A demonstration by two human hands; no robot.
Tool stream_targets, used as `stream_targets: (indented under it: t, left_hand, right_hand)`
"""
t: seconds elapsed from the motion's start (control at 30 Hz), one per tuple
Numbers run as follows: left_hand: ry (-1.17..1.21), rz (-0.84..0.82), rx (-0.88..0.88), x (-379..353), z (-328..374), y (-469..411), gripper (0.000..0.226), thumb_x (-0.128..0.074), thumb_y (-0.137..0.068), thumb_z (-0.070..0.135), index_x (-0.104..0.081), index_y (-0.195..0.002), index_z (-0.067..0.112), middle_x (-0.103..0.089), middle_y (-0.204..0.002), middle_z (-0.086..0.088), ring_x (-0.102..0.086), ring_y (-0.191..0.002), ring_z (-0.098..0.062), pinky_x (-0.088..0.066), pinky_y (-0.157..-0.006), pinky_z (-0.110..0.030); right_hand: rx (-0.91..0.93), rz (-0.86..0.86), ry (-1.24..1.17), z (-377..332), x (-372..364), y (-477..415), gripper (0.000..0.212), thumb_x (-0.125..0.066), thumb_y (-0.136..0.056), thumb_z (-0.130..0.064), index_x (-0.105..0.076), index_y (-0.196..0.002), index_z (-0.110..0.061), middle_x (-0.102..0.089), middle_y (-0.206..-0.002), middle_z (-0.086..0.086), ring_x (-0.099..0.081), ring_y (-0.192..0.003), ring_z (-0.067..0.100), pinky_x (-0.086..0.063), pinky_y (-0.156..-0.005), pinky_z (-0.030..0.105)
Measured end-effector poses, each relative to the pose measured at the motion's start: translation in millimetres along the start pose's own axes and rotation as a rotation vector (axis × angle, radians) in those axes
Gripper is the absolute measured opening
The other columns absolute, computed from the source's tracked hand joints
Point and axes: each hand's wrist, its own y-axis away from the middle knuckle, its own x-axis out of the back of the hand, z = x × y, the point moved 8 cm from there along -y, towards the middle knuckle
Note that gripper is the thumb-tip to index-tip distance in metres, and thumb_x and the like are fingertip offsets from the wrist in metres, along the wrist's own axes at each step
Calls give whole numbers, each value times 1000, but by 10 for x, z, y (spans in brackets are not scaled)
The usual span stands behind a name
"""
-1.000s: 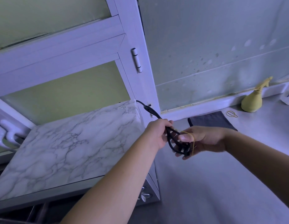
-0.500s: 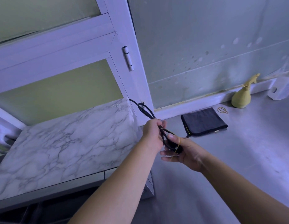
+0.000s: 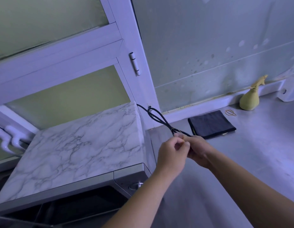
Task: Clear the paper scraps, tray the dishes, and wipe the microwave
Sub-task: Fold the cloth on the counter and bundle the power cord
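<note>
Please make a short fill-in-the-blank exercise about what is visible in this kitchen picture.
The left hand and right hand hold a looped black ____.
The folded dark cloth lies on the ____.
The spray bottle is ____ in colour.
Missing words: cord; counter; yellow.

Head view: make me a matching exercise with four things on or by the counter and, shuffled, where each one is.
Things:
1. spray bottle
2. folded dark cloth
3. black cord
4. rubber bands

Places:
A. held between the left hand and right hand
B. loose on the counter between cloth and bottle
C. upright at the foot of the wall
D. flat on the counter, right of the microwave

Pairs: 1-C; 2-D; 3-A; 4-B
</note>
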Motion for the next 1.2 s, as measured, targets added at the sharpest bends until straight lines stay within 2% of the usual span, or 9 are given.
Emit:
stream_targets:
  t: [0.13, 0.33, 0.47, 0.57, 0.67, 0.73, 0.8, 0.97, 1.2]
  left_hand:
    - [291, 154, 205, 427, -87, -200, 23, -62, -85, 14, -59, -63, 20, -52, -50, 12, -52, -61, -10, -44, -63, -19]
    - [70, 83, 88, 747, 133, -478, 21, -60, -79, 4, -63, -79, 24, -48, -58, 8, -52, -48, -9, -48, -62, -27]
    - [-16, 42, 6, 838, 306, -639, 38, -49, -77, -8, -70, -63, 20, -43, -46, 14, -43, -54, -16, -43, -58, -22]
    - [-635, -100, -12, 700, 347, -771, 41, -46, -80, -9, -77, -81, 17, -60, -75, 10, -57, -64, -14, -44, -57, -16]
    - [-1118, -269, 48, 554, 292, -864, 7, -60, -85, 2, -63, -84, 8, -58, -88, -8, -65, -83, -22, -50, -64, -29]
    - [-917, -371, 156, 456, 157, -932, 26, -80, -78, 15, -54, -76, 9, -51, -71, -10, -56, -61, -15, -44, -56, -30]
    - [-373, -444, 359, 353, 28, -880, 36, -85, -74, 13, -50, -71, 13, -42, -57, -3, -36, -45, -11, -32, -46, -23]
    - [564, -529, 669, 79, -131, -592, 7, -67, -85, 0, -65, -91, 2, -64, -81, -8, -38, -43, -1, -34, -38, -8]
    - [559, -254, 695, -244, -320, -508, 41, -76, -78, 57, -59, -69, 21, -60, -69, 4, -51, -63, -10, -34, -52, -18]
  right_hand:
    - [-41, 75, 81, -5, 121, -31, 18, -77, -82, -4, -60, -89, -3, -55, -62, 3, -48, -52, 17, -56, -55, 31]
    - [-40, 65, 51, -18, 107, -55, 26, -78, -81, -3, -56, -95, -4, -52, -59, 1, -39, -49, 15, -51, -49, 28]
    - [-23, 52, 19, 6, 93, -65, 28, -79, -79, -3, -53, -85, -10, -49, -60, 1, -39, -47, 14, -51, -50, 28]
    - [16, 35, -4, -30, 62, -73, 27, -80, -78, -2, -55, -77, -13, -49, -60, 1, -39, -46, 14, -51, -51, 27]
    - [71, 39, 25, -93, 37, -70, 25, -81, -76, -1, -58, -80, -11, -50, -68, 5, -38, -47, 14, -51, -51, 27]
    - [121, 65, 52, -155, 57, -61, 22, -80, -76, 0, -61, -81, -9, -51, -67, 6, -40, -47, 14, -52, -53, 28]
    - [195, 83, 39, -255, 94, -48, 15, -78, -79, 0, -65, -80, -6, -52, -64, 4, -43, -48, 14, -52, -54, 28]
    - [350, 78, 166, -474, 127, -35, 6, -76, -83, -3, -76, -89, 0, -65, -78, 14, -58, -66, 17, -51, -57, 27]
    - [578, 346, 685, -387, 181, 97, 22, -75, -86, -12, -67, -82, -32, -65, -69, -5, -57, -61, 2, -43, -59, 14]
